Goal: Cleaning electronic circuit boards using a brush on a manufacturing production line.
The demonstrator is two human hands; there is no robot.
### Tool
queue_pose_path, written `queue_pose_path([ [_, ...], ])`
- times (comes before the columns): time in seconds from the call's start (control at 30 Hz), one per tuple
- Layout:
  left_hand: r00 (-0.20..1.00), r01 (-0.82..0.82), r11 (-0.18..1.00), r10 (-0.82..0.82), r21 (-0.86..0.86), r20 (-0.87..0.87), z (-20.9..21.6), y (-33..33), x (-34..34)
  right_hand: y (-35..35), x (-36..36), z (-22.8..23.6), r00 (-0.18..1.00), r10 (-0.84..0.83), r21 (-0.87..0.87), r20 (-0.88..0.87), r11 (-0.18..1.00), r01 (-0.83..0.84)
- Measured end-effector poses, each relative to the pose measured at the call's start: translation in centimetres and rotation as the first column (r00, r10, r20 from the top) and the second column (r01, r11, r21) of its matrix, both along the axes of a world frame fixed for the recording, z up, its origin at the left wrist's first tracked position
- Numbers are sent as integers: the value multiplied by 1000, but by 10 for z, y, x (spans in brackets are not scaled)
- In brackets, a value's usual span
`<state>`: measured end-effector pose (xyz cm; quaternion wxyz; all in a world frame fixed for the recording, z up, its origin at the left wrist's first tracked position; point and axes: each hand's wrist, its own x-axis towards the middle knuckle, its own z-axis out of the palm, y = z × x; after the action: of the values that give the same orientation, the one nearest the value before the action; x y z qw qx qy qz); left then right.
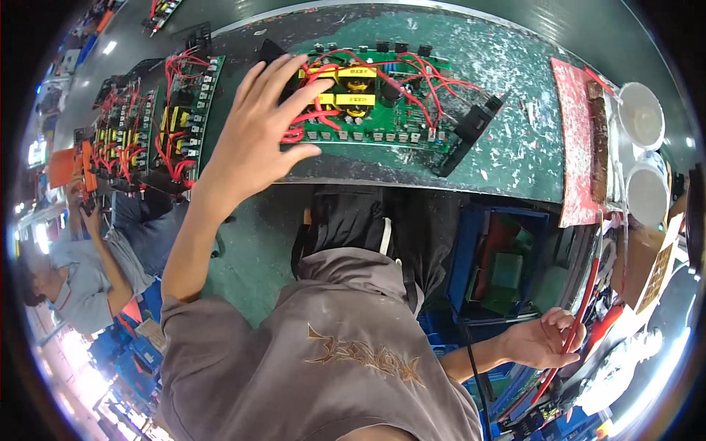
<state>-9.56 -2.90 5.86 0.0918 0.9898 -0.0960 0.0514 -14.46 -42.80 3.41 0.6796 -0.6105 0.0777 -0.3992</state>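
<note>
Circuit board (pixel 403 116) lies under left hand (pixel 261 110); most extends rightward.

An electronics workshop, shown by wired circuit boards (pixel 401 116) on a scuffed green workbench (pixel 526 140).

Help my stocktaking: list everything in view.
Front board: one, green, on bench
Wires: several, red, on front board
Panel: one, black, front board's right end
Other boards: two at least, green, left
Bench: one, green, ahead
Slab: one, speckled red, bench's right
Containers: two, pale, far right
Crate: one, blue, below bench
Rod: one, red, at right grip
Clutter: uncountable, mixed, lower right
Co-worker: one, grey clothing, left
Shirt: one, brownish, lower middle
Left grip: one, bare, at front board
Right grip: one, bare, lower right
</note>
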Motion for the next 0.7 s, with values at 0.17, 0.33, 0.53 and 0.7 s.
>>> queue_pose_path([
  [0.17,999,37,999,-37,-2,-14,-8,-4,12,11,8,9,993,79,-3,87,997,-79],
  [0.33,997,60,998,-61,-21,-49,1,-7,22,0,7,8,991,-128,-55,-42,991,125],
  [0.53,1000,14,998,-14,56,13,-4,-5,14,-18,50,8,974,-144,1,-176,989,147],
  [0.7,999,18,970,-26,-242,-30,-13,-3,21,-49,63,11,986,-143,23,-87,989,145],
])
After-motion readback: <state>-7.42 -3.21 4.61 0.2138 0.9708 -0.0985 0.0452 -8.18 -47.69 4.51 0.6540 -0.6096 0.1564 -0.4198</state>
